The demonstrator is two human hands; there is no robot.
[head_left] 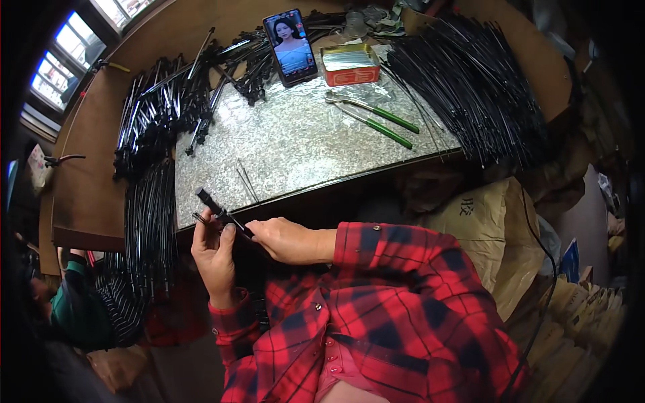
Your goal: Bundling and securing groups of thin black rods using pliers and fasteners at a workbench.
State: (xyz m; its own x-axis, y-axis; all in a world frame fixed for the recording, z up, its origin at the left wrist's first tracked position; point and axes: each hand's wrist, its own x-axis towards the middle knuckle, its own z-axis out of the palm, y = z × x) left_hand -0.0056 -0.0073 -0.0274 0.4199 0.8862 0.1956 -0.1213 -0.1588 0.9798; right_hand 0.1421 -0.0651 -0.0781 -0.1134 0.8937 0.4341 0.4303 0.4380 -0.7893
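Just off the slab's front edge, my left hand pinches a black plastic fitting between thumb and fingers. The fitting tilts up toward the left, and a thin shiny piece runs from it toward my other hand. Close beside it on the right, my right hand is closed, its knuckles up. What it grips is mostly covered by its fingers; only a dark, thin end shows near the fitting. A few thin wires lie on the speckled stone slab beyond my hands.
Green-handled pliers lie on the slab. Behind them stand a red tin of thin strips and a propped phone. Black cables heap at right; rods with black fittings pile at left. Another person's green sleeve shows lower left.
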